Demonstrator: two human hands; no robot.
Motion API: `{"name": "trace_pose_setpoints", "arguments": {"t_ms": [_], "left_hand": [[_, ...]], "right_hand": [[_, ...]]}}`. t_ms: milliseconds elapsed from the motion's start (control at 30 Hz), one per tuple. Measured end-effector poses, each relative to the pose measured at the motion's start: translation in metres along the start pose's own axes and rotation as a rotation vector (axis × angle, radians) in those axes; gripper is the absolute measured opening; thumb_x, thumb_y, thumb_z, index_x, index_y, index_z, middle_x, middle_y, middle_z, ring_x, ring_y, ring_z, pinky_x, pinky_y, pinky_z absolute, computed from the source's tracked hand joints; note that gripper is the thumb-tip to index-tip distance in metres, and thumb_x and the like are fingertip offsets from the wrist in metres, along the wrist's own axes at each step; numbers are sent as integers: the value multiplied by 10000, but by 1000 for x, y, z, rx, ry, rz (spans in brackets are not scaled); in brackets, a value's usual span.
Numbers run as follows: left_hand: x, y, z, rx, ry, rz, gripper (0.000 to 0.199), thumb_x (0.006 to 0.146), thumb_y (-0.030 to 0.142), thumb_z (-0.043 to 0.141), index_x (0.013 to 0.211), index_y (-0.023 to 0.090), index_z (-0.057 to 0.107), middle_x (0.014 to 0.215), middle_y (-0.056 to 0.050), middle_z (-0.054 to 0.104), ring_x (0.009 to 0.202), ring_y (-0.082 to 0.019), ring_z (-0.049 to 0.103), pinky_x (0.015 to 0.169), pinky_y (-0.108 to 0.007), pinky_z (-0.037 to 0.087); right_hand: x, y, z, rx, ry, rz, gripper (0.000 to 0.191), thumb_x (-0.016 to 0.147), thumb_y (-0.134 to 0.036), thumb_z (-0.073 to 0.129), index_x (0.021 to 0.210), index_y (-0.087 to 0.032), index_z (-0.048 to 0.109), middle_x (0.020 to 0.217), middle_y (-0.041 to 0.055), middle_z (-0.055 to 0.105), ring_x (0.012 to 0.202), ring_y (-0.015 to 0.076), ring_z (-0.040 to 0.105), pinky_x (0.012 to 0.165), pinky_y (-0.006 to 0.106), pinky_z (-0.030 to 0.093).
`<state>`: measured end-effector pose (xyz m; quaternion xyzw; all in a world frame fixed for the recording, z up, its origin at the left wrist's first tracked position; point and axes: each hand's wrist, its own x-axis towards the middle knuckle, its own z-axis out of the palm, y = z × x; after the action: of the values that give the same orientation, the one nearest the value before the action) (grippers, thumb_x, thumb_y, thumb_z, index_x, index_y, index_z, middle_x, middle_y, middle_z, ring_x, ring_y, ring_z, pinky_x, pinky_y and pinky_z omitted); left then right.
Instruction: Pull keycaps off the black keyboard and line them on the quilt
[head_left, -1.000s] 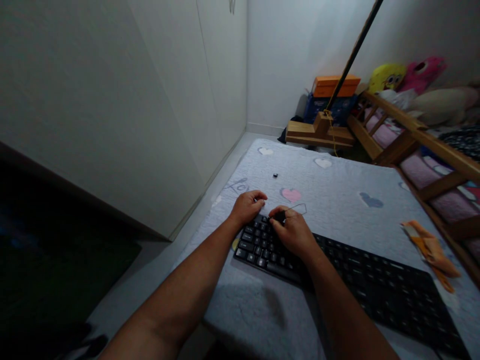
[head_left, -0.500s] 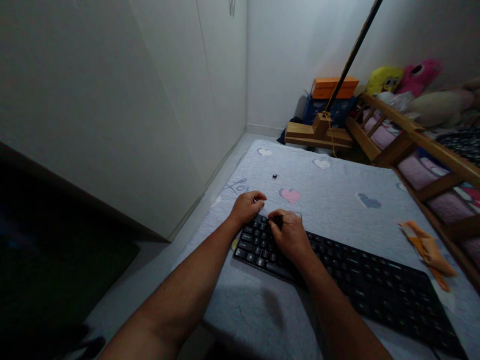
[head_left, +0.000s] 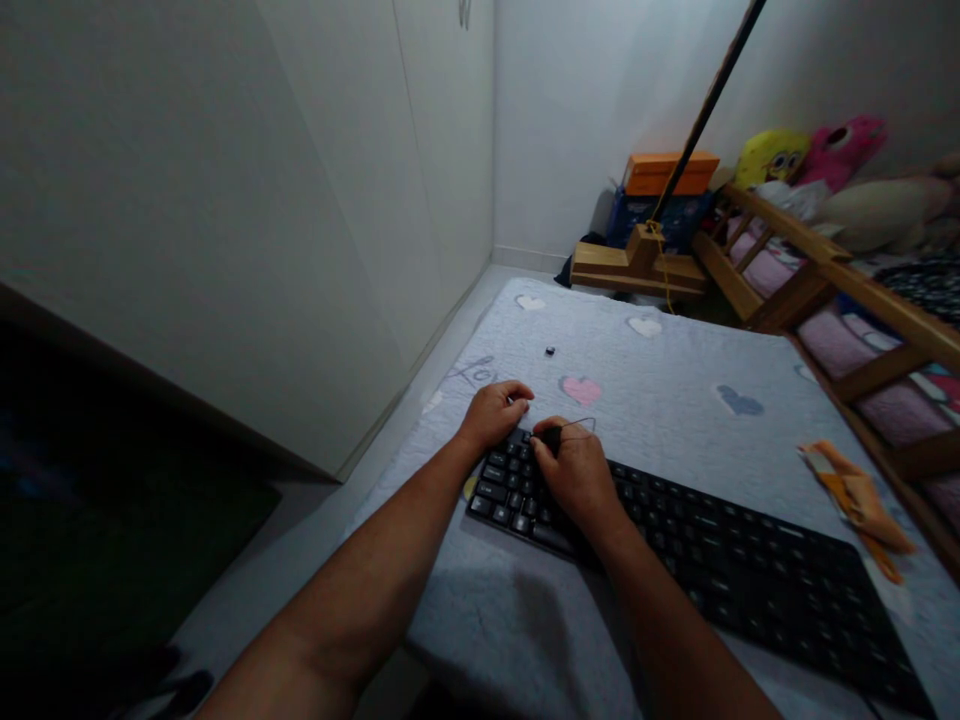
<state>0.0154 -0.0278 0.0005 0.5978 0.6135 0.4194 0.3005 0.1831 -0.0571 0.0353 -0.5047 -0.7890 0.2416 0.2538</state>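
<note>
A black keyboard lies at a slant on the pale blue quilted cover. At its upper left corner rests my left hand, fingers curled towards the thumb; what they pinch, if anything, is too small to make out. My right hand is over the left part of the keys, closed on a small dark tool with a thin wire loop sticking out above the knuckles. The tool's tip is by the top row of keys, partly hidden by the fingers. A tiny black piece, like a keycap, lies beyond the hands.
An orange cloth-like item lies right of the keyboard. A pale cabinet stands on the left. Along the right runs a wooden bed rail with plush toys behind. A wooden stand with a dark pole is at the back.
My right hand has shifted slightly to the left with the tool, and the wire loop has tilted a little. My left hand and the keyboard look unmoved.
</note>
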Motion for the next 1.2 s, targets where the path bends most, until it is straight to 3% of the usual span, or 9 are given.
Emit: {"name": "trace_pose_setpoints", "arguments": {"t_ms": [233, 533, 1200], "left_hand": [[1, -1, 1, 5, 1, 3, 188, 805, 204, 601, 923, 168, 743, 834, -21, 723, 775, -163, 648, 774, -273, 508], [1, -2, 1, 5, 3, 3, 194, 801, 208, 599, 926, 168, 743, 839, -24, 727, 760, -162, 641, 752, -276, 495], [-1, 1, -1, 6, 4, -10, 200, 798, 189, 601, 927, 165, 751, 835, -30, 729, 767, -164, 643, 781, -279, 513]], "right_hand": [[0, 3, 3, -34, 21, -98, 102, 839, -149, 652, 915, -204, 691, 963, 72, 733, 943, 243, 660, 889, 376, 486], [4, 4, 6, -52, 21, -75, 98, 836, -126, 649, 898, -186, 696, 914, 76, 751, 900, 241, 674, 870, 370, 490], [17, -4, -11, 31, -85, 22, 130, 807, -112, 633, 867, -188, 721, 810, 52, 769, 766, 200, 722, 763, 300, 528]]}}
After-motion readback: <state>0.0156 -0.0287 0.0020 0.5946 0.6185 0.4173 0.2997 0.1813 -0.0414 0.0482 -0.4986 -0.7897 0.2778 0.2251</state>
